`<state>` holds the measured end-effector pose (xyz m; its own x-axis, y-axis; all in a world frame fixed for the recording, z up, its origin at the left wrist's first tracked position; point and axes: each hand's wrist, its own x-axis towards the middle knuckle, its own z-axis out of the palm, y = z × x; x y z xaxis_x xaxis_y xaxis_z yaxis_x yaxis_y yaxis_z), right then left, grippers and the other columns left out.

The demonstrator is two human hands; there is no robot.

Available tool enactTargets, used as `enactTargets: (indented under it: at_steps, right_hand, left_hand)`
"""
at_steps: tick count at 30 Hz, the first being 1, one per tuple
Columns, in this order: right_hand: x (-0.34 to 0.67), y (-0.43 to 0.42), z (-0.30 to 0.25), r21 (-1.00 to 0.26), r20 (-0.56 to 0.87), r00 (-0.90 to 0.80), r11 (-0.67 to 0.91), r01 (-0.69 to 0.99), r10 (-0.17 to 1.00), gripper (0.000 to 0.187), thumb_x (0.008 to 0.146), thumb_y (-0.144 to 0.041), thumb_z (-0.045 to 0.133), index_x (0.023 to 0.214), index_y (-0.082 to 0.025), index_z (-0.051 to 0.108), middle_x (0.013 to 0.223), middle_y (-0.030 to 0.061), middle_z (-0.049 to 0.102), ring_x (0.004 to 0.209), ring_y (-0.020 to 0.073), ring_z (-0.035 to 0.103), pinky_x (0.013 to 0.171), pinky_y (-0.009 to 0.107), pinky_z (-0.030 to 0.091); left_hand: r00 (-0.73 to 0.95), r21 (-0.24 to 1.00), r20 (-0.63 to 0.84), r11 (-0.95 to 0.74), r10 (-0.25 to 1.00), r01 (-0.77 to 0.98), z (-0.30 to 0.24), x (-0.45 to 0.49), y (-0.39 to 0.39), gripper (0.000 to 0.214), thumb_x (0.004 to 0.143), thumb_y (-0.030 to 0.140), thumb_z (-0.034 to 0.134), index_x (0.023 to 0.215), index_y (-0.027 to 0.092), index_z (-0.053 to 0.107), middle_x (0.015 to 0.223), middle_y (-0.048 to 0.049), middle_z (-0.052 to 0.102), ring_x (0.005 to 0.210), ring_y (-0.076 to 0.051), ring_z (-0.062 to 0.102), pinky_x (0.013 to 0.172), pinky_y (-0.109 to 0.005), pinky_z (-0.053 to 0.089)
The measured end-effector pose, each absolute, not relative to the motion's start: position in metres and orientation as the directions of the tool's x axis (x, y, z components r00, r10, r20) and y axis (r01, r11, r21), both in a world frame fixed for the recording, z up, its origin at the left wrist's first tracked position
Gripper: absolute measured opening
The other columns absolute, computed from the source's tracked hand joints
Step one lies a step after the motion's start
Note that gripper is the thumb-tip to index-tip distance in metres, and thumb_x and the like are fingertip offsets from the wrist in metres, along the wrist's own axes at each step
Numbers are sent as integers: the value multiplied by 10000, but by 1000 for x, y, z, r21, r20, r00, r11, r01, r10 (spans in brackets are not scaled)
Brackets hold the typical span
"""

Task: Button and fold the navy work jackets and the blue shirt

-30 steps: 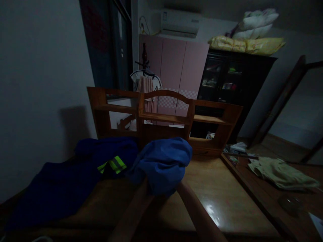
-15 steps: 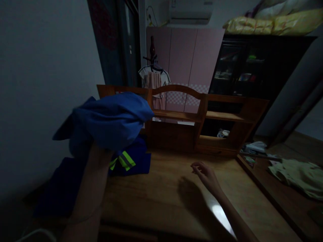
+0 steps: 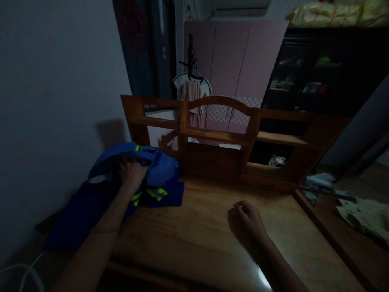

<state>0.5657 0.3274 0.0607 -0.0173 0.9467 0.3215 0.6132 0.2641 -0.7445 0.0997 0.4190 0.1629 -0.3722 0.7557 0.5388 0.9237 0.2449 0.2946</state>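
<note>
My left hand (image 3: pixel 133 172) reaches into the folds of a light blue garment (image 3: pixel 162 165) with a yellow-green strip. Its fingers curl into the cloth and are partly hidden in shadow. This garment rests on top of dark blue clothing (image 3: pixel 80 213) at the left end of the wooden desk (image 3: pixel 194 227). Yellow-green and grey reflective bands (image 3: pixel 157 193) show on the dark blue cloth below it. Over the desk's right half hovers my right hand (image 3: pixel 249 215), fingers loosely curled in, holding nothing.
A wooden shelf unit (image 3: pixel 219 136) runs along the desk's back edge. The wall (image 3: pixel 75 81) is close on the left, and a white cable (image 3: pixel 27 267) loops at the lower left. A pale cloth (image 3: pixel 364 215) lies beyond the desk's right edge.
My left hand has lowered the light blue garment from the air onto the dark blue clothing. My right hand has stayed over the desk, nearly unmoved. The view has tilted down slightly.
</note>
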Motion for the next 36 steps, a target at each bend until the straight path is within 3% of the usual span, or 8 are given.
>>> enactTargets:
  at_steps: [2,4,8,15,20,28,31,36]
  right_hand:
    - [569,328,58,-711,341,-27,276,647,940,315,869,-424,459,857,-179,659,818,62,672,750,192,620,677,281,453]
    - [571,327,57,-694,350,-38,287,661,936,308,880,-415,448,855,-184,651,822,58,667,748,187,614,679,279,449]
    - [571,325,58,-678,366,-62,312,666,929,291,898,-380,431,838,-185,638,817,51,653,748,177,606,684,272,442]
    - [572,321,60,-665,386,-92,346,662,918,243,897,-317,437,828,-184,629,817,39,631,754,161,593,689,258,431]
    - [573,322,59,-642,407,-114,372,670,906,207,888,-259,437,824,-184,620,816,36,614,754,156,582,689,256,423]
    - [572,321,63,-646,394,-128,373,666,910,176,871,-208,444,837,-187,616,829,32,608,758,149,576,684,245,421]
    - [572,322,62,-653,384,-125,365,664,915,186,883,-224,438,832,-187,613,819,32,606,751,148,575,677,243,421]
    - [574,324,61,-661,380,-125,363,657,917,187,881,-225,439,832,-187,616,830,36,609,762,150,579,679,242,425]
  left_hand:
    - [-255,172,550,191,796,966,164,108,425,636,816,434,518,1354,109,426,1457,-225,322,1339,-441,253,1071,-604,185]
    - [-57,57,405,38,913,998,168,113,434,533,799,286,521,1311,139,488,1411,-163,433,1318,-347,353,1113,-467,214]
    - [86,28,176,-92,981,995,177,121,455,442,762,186,502,1194,169,595,1281,-94,588,1188,-234,529,1033,-267,349]
    - [-64,-6,146,66,987,998,176,152,429,336,785,195,458,1042,102,655,1051,-198,682,982,-287,644,885,-351,455]
    - [-87,-86,199,106,976,991,184,181,354,434,833,455,456,994,94,635,945,-206,689,892,-337,655,751,-394,485]
    - [158,48,414,-195,896,980,217,251,340,411,919,492,351,762,213,610,701,-50,677,671,-218,648,564,-263,346]
    - [256,124,515,-367,818,922,190,279,377,364,947,430,329,790,206,569,714,-27,672,661,-171,638,563,-244,315]
    - [275,193,505,-417,818,888,130,302,414,256,940,357,364,851,207,550,717,-23,671,632,-151,624,544,-236,288]
